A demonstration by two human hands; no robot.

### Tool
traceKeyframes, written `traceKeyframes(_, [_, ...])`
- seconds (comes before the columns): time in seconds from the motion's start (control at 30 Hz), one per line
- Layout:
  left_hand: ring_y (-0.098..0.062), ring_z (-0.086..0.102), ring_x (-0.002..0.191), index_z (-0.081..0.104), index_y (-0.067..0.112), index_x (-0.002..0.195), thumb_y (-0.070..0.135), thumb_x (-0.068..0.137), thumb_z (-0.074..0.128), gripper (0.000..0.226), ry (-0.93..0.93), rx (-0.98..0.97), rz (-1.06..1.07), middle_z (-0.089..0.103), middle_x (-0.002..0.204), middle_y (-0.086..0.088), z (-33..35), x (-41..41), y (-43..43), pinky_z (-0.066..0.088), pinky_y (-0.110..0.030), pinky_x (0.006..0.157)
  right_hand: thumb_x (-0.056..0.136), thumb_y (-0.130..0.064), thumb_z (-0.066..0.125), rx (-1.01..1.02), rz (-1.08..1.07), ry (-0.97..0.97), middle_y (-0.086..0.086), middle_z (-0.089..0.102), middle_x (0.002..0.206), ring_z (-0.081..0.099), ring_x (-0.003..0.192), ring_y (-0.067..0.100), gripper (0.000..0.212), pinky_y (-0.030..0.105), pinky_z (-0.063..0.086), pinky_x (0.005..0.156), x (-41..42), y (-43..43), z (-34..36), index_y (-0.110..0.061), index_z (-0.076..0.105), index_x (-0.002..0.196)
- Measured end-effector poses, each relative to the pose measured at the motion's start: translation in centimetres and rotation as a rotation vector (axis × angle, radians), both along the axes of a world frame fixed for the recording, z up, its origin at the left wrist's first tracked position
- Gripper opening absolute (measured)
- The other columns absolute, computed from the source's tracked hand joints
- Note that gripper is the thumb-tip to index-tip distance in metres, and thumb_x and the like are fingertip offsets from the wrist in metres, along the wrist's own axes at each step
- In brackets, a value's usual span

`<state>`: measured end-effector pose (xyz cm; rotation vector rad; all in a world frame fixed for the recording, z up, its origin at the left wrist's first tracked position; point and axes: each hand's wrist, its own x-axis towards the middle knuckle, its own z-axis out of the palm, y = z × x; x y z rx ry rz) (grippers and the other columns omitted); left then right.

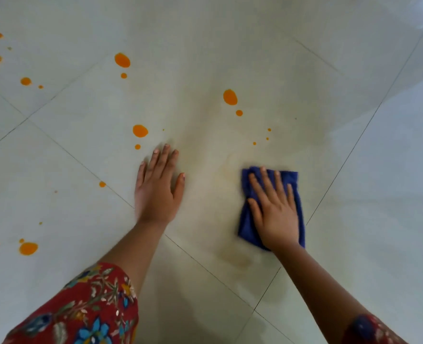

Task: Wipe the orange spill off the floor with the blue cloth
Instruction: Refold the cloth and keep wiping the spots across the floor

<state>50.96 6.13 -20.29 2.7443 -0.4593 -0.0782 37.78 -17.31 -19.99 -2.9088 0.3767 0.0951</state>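
Sleeves (88, 311), red and floral, framed the bottom edge. Right hand (276, 209) pressed flat on the cloth (293, 181), fingers spread and straight, cloth folded on the floor (354, 219) beside a faint yellowish smear (230, 175). Left hand (157, 187) lay flat on the tile, fingers together, thumb out. Beyond, the spill (229, 97) sat in scattered drops, more far left.

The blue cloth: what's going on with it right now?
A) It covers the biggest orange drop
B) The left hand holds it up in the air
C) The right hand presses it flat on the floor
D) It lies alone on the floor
C: the right hand lies spread, fingers straight, on the blue cloth against the tiled floor, while the left hand rests bare on the tiles.
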Motion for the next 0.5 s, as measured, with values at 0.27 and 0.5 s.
traceKeyframes(0.27, [-0.012,0.015,0.148,0.033,0.023,0.15,0.039,0.097,0.034,0.056,0.024,0.041,0.016,0.024,0.16,0.005,0.1,0.1,-0.3,0.01,-0.035,0.121,0.098,-0.049,0.018,-0.013,-0.298,0.005,-0.006,0.006,0.163,0.0,0.15,0.021,0.059,0.045,0.001,0.121,8.4,-2.1,0.0,-0.031,0.012,0.155])
traceKeyframes(0.5, [-0.014,0.017,0.148,0.032,0.021,0.15,0.038,0.096,0.032,0.057,0.016,0.051,0.012,0.024,0.16,0.003,0.3,-0.1,-0.4,0.011,-0.036,0.121,0.101,-0.041,0.023,-0.016,-0.536,-0.029,-0.005,0.015,0.162,0.009,0.149,0.022,0.054,0.045,0.007,0.12,5.5,-6.9,0.0,-0.03,0.019,0.154])
